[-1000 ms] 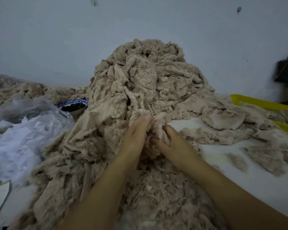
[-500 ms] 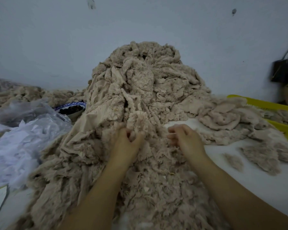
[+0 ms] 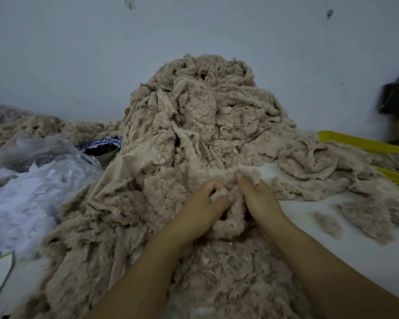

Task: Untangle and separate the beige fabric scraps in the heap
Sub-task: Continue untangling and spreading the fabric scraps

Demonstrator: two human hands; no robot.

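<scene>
Head view: left hand [image 3: 202, 204] curled round a fuzzy scrap [image 3: 232, 221] at front of heap [image 3: 194, 125]. Right hand [image 3: 262, 200] grips same scrap, fingertips buried. Few loose bits [image 3: 327, 223] lie apart on table [image 3: 332, 254], right side. Prob. early: most of heap left tangled.

left hand [image 3: 204, 203] grips fluffy scrap [image 3: 218, 194] | right hand [image 3: 260, 199] pinches heap [image 3: 194, 125] edge
</scene>
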